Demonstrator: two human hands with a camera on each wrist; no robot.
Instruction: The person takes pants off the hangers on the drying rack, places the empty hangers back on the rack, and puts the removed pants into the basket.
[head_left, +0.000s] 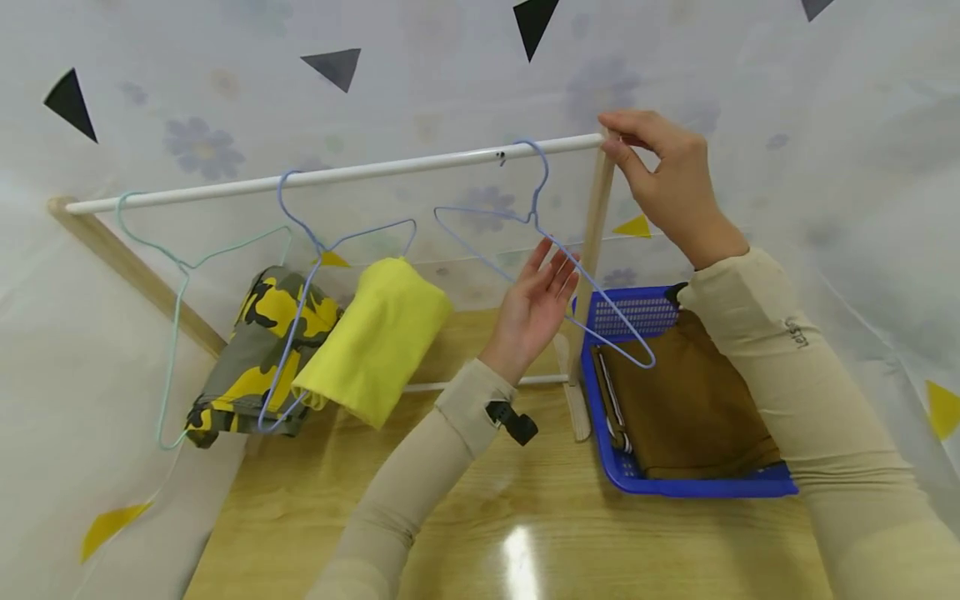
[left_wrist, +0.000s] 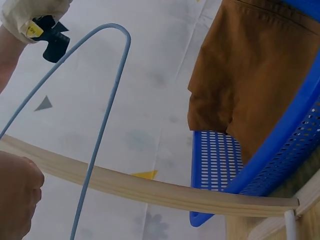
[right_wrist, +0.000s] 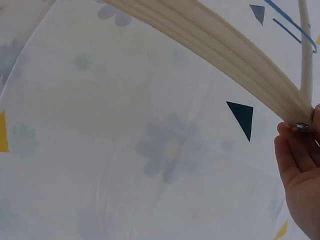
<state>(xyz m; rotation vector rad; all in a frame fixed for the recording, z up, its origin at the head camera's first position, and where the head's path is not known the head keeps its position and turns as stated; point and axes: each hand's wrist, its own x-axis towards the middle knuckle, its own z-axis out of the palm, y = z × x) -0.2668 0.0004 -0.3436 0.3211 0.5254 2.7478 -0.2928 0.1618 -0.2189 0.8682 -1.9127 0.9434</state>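
My right hand (head_left: 671,179) pinches the top corner of a clothes rack, where the wooden post (head_left: 597,208) meets the white rail (head_left: 405,164). A screw head (right_wrist: 301,127) shows beside those fingers in the right wrist view. My left hand (head_left: 528,317), palm up with fingers fairly straight, is at a bare blue wire hanger (head_left: 600,292) hanging near the rail's right end. The hanger's wire crosses in front of the fingertips; whether they touch is unclear. Further left hang a yellow folded cloth (head_left: 378,333) on another blue hanger (head_left: 296,325) and a camouflage garment (head_left: 262,350) by a green hanger (head_left: 177,325).
A blue basket (head_left: 626,483) holding a folded brown garment (head_left: 690,408) stands right of the rack on a wooden table (head_left: 540,517). The rack's left post (head_left: 142,275) leans near the patterned backdrop. A low white bar (head_left: 536,380) runs between the posts.
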